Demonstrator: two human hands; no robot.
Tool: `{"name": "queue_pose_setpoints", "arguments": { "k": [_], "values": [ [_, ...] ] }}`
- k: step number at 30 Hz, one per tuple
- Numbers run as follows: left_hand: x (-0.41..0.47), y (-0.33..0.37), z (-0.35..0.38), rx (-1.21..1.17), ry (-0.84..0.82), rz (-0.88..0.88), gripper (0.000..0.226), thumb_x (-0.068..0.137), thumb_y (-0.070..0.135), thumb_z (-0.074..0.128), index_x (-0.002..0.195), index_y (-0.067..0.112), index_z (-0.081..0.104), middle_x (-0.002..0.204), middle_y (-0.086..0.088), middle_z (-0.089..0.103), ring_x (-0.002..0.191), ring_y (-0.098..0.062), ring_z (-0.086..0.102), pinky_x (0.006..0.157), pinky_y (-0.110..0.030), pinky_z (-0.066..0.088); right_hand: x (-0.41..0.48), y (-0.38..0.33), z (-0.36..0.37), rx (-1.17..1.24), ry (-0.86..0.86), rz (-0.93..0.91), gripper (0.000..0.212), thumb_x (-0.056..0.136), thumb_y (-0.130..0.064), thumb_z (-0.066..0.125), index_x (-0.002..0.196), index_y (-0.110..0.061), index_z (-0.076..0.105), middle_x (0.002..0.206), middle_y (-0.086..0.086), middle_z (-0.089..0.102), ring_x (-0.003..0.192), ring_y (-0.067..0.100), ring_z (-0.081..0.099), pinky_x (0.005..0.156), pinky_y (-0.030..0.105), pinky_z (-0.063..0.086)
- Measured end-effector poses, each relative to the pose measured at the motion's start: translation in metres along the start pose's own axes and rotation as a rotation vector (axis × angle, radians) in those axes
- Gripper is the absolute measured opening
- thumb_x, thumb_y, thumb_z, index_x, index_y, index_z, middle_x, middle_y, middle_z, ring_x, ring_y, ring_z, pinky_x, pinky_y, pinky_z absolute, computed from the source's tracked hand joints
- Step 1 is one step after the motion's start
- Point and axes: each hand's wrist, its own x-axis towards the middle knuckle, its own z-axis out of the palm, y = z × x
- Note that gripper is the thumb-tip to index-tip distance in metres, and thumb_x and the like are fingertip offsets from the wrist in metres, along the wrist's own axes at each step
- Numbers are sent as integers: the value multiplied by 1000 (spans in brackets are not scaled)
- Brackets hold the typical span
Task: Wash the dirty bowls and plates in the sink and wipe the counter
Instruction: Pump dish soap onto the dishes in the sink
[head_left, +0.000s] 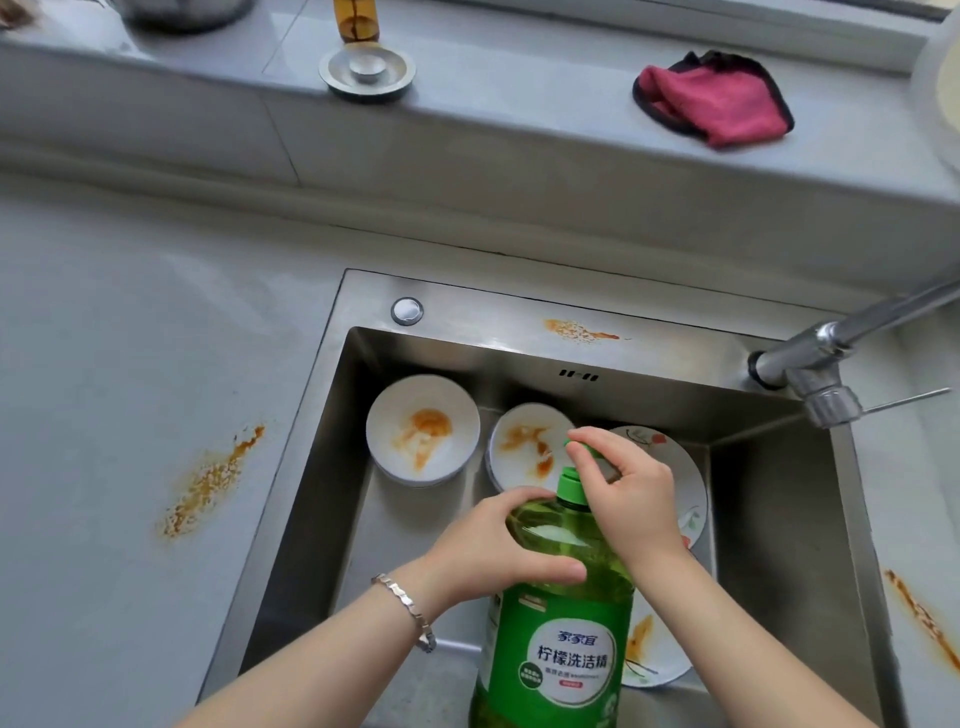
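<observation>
Right hand (631, 499) fingers (589, 441) pinch the green flip lid (570, 445) of the detergent bottle (561, 623). Left hand (498, 545) fingers curl round its shoulder. From the bottle, held over the sink (322, 415), a stained plate (652, 654) shows partly hidden at 4 o'clock. A floral plate (688, 483) lies behind the right hand at 1. Sauce-smeared bowls sit at 11 (422, 428) and 12 (522, 447). An orange stain (208, 483) marks the tabletop (104, 338) at 9. The label reads 家家宜, 柠檬洗洁精.

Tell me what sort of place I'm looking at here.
Probably a home kitchen: a steel sink set into a grey counter holds stained bowls, a tap stands at its edge, and there is a green dish detergent bottle.
</observation>
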Motion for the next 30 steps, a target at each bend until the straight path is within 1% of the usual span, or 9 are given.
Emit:
{"name": "queue_pose_setpoints", "arguments": {
  "k": [3, 6, 7, 10, 14, 20, 23, 27, 30],
  "values": [
    [2, 0, -1, -25, -9, -7, 85, 45, 56, 82, 122, 36, 54, 109, 12, 67, 101, -3, 63, 93, -33, 51, 1, 0, 2, -6, -47, 27, 16, 83, -10, 67, 98, -13, 72, 94, -16, 61, 92, -1, 58, 83, 0, 39],
    [0, 0, -4, -56, -19, -11, 86, 44, 53, 85, 122, 34, 55, 109, 10, 68, 101, -4, 64, 93, -34, 51, 3, -3, -2, 36, -79, 48, 17, 84, -13, 66, 100, -17, 71, 96, -19, 61, 92, -6, 56, 87, 14, 43],
    [-2, 0, -7, -57, -22, -10, 87, 43, 53, 85, 122, 34, 55, 109, 10, 68, 101, -5, 64, 93, -34, 51, 4, -7, -2, 49, -85, 34, 18, 84, -14, 66, 100, -17, 71, 97, -19, 61, 92, -8, 56, 88, 15, 44],
    [-13, -5, -24, -57, -18, -11, 83, 41, 51, 88, 117, 38, 55, 107, 12, 69, 99, -4, 65, 92, -34, 52, 5, -20, 5, 96, -92, -28, 19, 83, -12, 66, 101, -14, 72, 98, -15, 63, 94, -7, 58, 88, 7, 42],
    [-36, -15, -58, -44, 70, -20, 74, 37, 52, 88, 103, 47, 56, 101, 22, 69, 95, 1, 66, 89, -30, 54, 7, -44, 35, 170, -144, -57, 21, 84, -13, 65, 104, -11, 71, 101, -12, 63, 99, -5, 56, 91, 9, 43],
    [-45, -25, -75, -14, 135, -48, 87, 33, 64, 85, 113, 48, 54, 104, 17, 69, 96, -2, 65, 89, -34, 53, 6, -51, 68, 253, -97, -45, 17, 85, -11, 64, 100, -11, 72, 96, -11, 65, 96, -3, 58, 85, 10, 46],
    [-43, -24, -74, 11, 139, -53, 79, 34, 65, 83, 107, 54, 54, 102, 20, 69, 95, 1, 65, 88, -33, 53, 6, -43, 72, 250, -87, -38, 15, 84, -10, 65, 97, -12, 73, 94, -15, 65, 95, -5, 59, 85, 11, 46],
    [-42, -23, -73, 30, 146, -62, 83, 36, 65, 82, 113, 50, 54, 103, 19, 69, 95, 1, 65, 89, -32, 53, 3, -39, 70, 256, -147, 26, 16, 83, -10, 66, 95, -20, 72, 90, -20, 64, 91, -7, 59, 84, 7, 44],
    [-42, -21, -73, 40, 149, -52, 85, 38, 63, 83, 116, 46, 54, 103, 17, 69, 95, -1, 65, 88, -33, 53, 10, -45, 61, 238, -258, 88, 15, 85, -14, 65, 95, -23, 71, 89, -21, 64, 90, 0, 61, 86, 17, 47]
  ]
}}
